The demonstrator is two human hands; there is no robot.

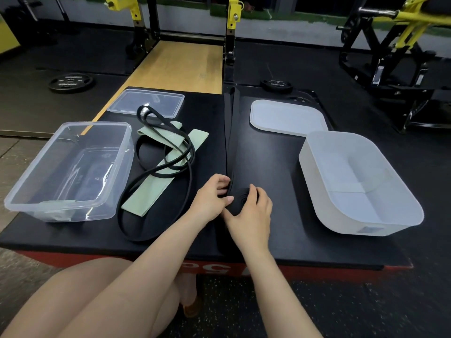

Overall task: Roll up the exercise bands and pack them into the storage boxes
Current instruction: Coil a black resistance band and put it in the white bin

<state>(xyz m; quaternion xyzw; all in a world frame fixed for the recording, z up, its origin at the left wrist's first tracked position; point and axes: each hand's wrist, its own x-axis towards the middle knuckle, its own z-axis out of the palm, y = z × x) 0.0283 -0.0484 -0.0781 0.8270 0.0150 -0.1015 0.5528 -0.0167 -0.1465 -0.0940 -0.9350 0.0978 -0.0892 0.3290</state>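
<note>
A wide black exercise band lies stretched away from me down the middle of the black platform. Its near end is wound into a small roll. My left hand pinches the roll from the left, and my right hand grips it from the right and below. Left of the hands, a thin black loop band lies tangled over a flat pale green band. A clear storage box stands at the left and a frosted white storage box at the right, both with no bands inside.
A clear lid lies behind the bands, and a white lid behind the white box. Weight plates lie on the gym floor, with yellow racks behind. My knees are under the platform's near edge.
</note>
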